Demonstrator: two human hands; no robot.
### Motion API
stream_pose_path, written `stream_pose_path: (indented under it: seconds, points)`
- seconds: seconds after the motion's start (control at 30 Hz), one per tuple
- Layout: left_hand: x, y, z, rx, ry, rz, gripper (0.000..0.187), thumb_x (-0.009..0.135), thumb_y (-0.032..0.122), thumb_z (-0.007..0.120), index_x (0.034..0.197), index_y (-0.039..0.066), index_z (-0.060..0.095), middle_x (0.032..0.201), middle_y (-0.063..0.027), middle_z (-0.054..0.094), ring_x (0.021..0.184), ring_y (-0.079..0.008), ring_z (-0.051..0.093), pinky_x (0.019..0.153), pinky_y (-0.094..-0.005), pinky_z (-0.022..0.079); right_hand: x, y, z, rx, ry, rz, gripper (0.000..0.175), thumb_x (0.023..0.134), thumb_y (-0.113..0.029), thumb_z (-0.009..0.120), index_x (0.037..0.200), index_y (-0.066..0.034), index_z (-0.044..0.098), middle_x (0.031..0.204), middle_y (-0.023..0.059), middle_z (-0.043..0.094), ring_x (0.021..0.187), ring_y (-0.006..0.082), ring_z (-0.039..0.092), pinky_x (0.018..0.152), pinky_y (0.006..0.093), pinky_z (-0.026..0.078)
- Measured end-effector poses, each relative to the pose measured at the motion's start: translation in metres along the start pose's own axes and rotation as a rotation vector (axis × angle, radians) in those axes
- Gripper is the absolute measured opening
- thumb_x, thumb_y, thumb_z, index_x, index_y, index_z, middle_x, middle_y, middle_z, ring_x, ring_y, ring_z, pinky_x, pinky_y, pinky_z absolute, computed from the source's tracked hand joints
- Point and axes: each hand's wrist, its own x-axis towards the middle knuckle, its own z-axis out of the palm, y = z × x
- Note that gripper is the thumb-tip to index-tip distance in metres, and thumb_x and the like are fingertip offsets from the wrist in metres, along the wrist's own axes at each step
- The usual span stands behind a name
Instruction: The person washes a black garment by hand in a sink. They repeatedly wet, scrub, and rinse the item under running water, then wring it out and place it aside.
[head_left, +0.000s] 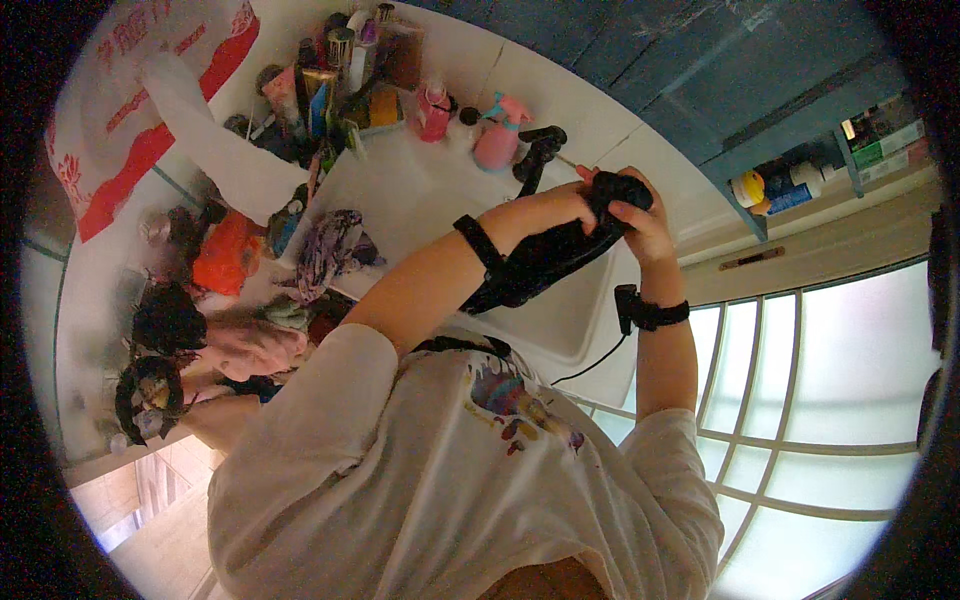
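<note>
Both hands grip a bunched black cloth, apparently a garment, over the white sink. My left hand reaches across from the left, its fingers closed on the upper part of the cloth. My right hand wraps the cloth's top end, with the thumb pressed over it. The rest of the cloth hangs down toward my body, partly hidden behind my left forearm. Just behind my hands stands a black faucet. A crumpled purple patterned cloth lies on the sink's left edge.
Behind the sink stand a pink spray bottle and a pink pump bottle. Several toiletries and cloths crowd the left counter, near a red-and-white plastic bag. A shelf with bottles is at upper right. A cable trails from my right wristband.
</note>
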Motion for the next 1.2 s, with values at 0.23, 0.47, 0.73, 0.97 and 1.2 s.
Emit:
stream_pose_path:
  seconds: [0.23, 0.47, 0.73, 0.97, 1.2]
  points:
    - [-0.022, 0.002, -0.001, 0.213, -0.255, -0.018, 0.054, 0.064, 0.035, 0.081, 0.099, 0.001, 0.058, 0.093, -0.0053, 0.062, 0.085, -0.0161, 0.058, 0.078, -0.028, 0.047, -0.011, 0.008, 0.018, 0.018, 0.141, 0.086, 0.031, 0.071, -0.009, 0.056, 0.1, 0.0036, 0.057, 0.107, 0.0203, 0.062, 0.097, 0.0287, 0.061, 0.089, 0.0381, 0.048]
    - [-0.033, -0.015, 0.027, 0.227, 0.05, 0.189, 0.075, 0.053, 0.03, 0.087, 0.114, 0.001, 0.053, 0.103, -0.0114, 0.061, 0.098, -0.0224, 0.058, 0.087, -0.0335, 0.046, -0.018, 0.007, 0.042, 0.034, 0.292, 0.038, 0.03, 0.072, -0.008, 0.06, 0.1, 0.0028, 0.059, 0.105, 0.0132, 0.063, 0.087, 0.0193, 0.057, 0.082, 0.0312, 0.046]
    - [-0.014, -0.037, 0.034, 0.238, 0.227, 0.332, 0.055, 0.055, 0.015, 0.078, 0.103, 0.0, 0.056, 0.095, -0.015, 0.062, 0.092, -0.0285, 0.059, 0.085, -0.0375, 0.047, -0.02, 0.0, 0.034, -0.207, 0.022, -0.121, 0.057, 0.074, -0.019, 0.068, 0.123, 0.002, 0.049, 0.134, 0.0161, 0.046, 0.121, 0.0237, 0.044, 0.104, 0.0374, 0.03]
    - [0.004, -0.035, 0.029, -0.115, -0.176, 0.078, 0.026, 0.06, 0.007, 0.073, 0.081, -0.002, 0.06, 0.074, -0.0082, 0.062, 0.074, -0.0206, 0.059, 0.067, -0.0325, 0.046, -0.01, 0.0, 0.005, -0.09, -0.369, -0.07, 0.114, 0.063, -0.048, 0.077, 0.146, -0.0076, 0.011, 0.147, 0.0213, 0.024, 0.135, 0.0342, 0.026, 0.109, 0.0444, 0.022]
    - [-0.024, -0.014, 0.016, -0.339, -0.458, -0.205, 0.02, 0.068, 0.01, 0.069, 0.085, 0.003, 0.062, 0.067, -0.0044, 0.059, 0.065, -0.0149, 0.058, 0.06, -0.0303, 0.046, -0.019, -0.012, 0.027, -0.118, -0.178, -0.154, 0.082, 0.065, -0.034, 0.079, 0.131, -0.0088, 0.038, 0.131, 0.0174, 0.043, 0.116, 0.0288, 0.045, 0.097, 0.0391, 0.036]
